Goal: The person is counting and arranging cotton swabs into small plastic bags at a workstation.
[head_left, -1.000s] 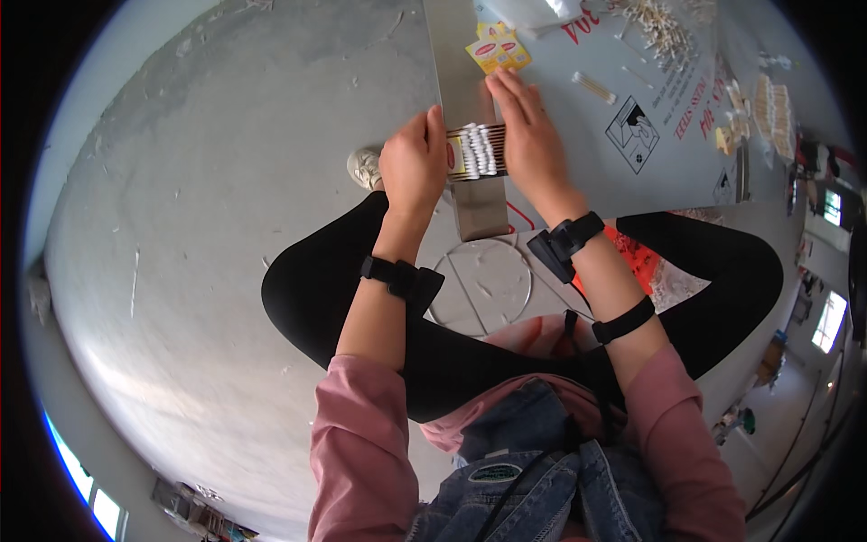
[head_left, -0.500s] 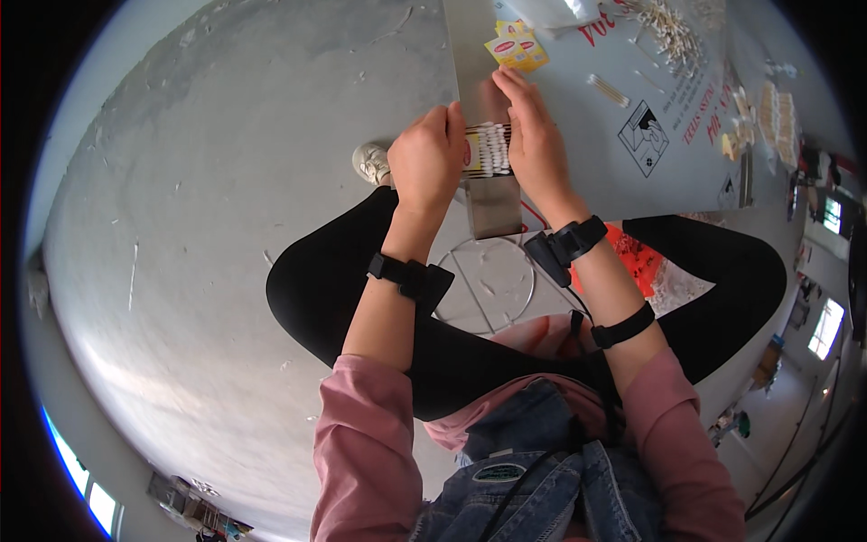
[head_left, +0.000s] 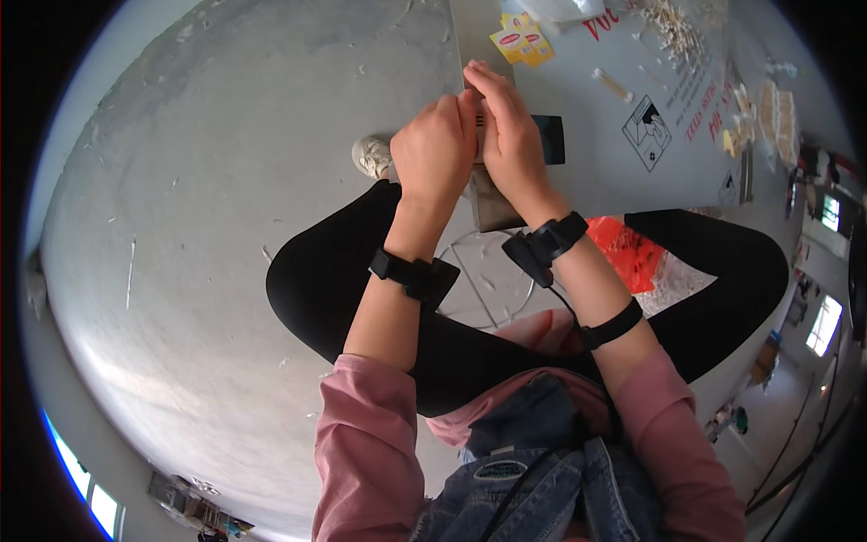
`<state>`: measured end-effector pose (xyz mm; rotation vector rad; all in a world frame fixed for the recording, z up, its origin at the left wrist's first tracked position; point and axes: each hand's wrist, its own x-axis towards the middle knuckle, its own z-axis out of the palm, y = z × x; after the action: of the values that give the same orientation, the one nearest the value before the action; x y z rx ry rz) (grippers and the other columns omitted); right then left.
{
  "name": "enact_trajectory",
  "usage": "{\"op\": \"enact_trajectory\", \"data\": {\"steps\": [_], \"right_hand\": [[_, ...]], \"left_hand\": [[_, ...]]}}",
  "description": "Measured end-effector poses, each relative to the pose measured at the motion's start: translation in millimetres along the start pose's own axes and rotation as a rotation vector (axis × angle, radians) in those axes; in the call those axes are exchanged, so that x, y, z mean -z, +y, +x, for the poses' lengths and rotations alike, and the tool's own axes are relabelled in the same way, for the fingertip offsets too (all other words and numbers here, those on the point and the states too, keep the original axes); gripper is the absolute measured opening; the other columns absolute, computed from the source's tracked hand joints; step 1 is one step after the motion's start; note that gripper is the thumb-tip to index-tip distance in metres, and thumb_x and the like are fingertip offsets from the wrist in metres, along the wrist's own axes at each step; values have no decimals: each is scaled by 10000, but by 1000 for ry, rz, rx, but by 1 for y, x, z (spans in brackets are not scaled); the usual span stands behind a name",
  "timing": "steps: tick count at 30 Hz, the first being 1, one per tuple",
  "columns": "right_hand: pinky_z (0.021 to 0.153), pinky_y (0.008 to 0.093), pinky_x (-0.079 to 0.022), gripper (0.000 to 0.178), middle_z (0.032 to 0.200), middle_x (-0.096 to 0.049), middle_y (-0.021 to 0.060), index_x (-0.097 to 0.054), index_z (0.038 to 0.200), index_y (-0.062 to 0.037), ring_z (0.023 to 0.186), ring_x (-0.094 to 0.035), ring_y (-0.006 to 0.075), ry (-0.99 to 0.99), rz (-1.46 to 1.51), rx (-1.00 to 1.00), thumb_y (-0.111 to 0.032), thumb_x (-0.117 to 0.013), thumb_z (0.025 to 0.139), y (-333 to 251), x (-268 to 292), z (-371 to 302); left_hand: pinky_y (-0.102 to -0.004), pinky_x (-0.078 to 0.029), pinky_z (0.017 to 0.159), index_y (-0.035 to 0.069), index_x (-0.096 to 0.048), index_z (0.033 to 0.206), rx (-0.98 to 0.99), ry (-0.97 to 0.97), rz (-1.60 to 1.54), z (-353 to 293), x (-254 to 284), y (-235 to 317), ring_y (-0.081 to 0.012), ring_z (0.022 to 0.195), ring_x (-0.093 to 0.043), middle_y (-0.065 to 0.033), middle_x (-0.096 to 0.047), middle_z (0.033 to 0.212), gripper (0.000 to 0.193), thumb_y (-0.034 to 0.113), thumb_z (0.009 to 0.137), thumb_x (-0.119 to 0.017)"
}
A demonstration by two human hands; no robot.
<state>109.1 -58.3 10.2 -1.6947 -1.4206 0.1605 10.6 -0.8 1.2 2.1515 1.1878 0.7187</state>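
My left hand [head_left: 433, 149] is closed at the table's left end, its fingers curled round a bundle of cotton swabs. Hardly anything of the bundle shows: a few thin dark lines lie in the gap between my hands. My right hand [head_left: 513, 140] presses up against the left one, fingers straight and together, the palm turned toward the bundle. Below both hands is a metal box-like holder [head_left: 494, 206]. A dark flat piece [head_left: 549, 139] sticks out to the right of my right hand.
Yellow printed cards [head_left: 524, 42] lie on the grey printed tabletop [head_left: 587, 154], beyond my hands. A small row of swabs [head_left: 613, 85] and a loose pile of swabs [head_left: 677, 36] are farther right. Stacked swab bundles [head_left: 777, 122] stand at the right edge. A red bag [head_left: 621, 255] hangs below.
My right hand has moved left against my left hand, covering the white-tipped swabs that showed between them. The dark flat piece has come into view on the right.
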Motion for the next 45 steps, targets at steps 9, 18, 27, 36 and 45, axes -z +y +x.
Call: {"op": "enact_trajectory", "data": {"steps": [9, 18, 27, 36, 45], "right_hand": [[943, 366, -529, 361, 1256, -644, 149, -600, 1252, -47, 1154, -632, 334, 32, 99, -20, 94, -496, 937, 9, 15, 5], [814, 351, -542, 209, 1006, -708, 107, -689, 1063, -52, 922, -681, 273, -137, 60, -171, 45, -574, 917, 21, 60, 16], [803, 282, -520, 118, 969, -692, 69, -704, 1025, -8, 886, -660, 186, -238, 76, -162, 7, -634, 932, 5, 67, 25], [728, 365, -503, 70, 858, -627, 67, -682, 910, -59, 862, -612, 269, -120, -96, -137, -8, -659, 869, 27, 77, 10], [747, 388, -502, 85, 851, -637, 46, -685, 886, -73, 872, -601, 269, -147, -169, -47, 1, -670, 846, 29, 78, 1]], "left_hand": [[-443, -534, 729, 20, -689, 968, 161, -175, -400, 6, 25, -12, -371, 825, -688, -190, -709, 892, 248, 227, 980, -554], [-296, -540, 763, -17, -740, 1043, 239, -261, -529, 15, 28, -18, -139, 820, -674, -95, -740, 889, 206, 128, 911, -678], [-308, -511, 865, 6, -750, 1043, 150, -154, -651, 22, 34, 2, -145, 887, -673, -72, -752, 909, 198, 89, 866, -715], [-440, -389, 1088, 64, -547, 1388, -351, -189, 57, -4, 45, 1, -334, 1228, -553, -133, -596, 1336, 843, 337, 665, -882], [-441, -432, 1046, -22, -458, 1433, -268, -357, 29, -7, 44, 1, -344, 1178, -552, -164, -593, 1285, 815, 113, 658, -670]]}}
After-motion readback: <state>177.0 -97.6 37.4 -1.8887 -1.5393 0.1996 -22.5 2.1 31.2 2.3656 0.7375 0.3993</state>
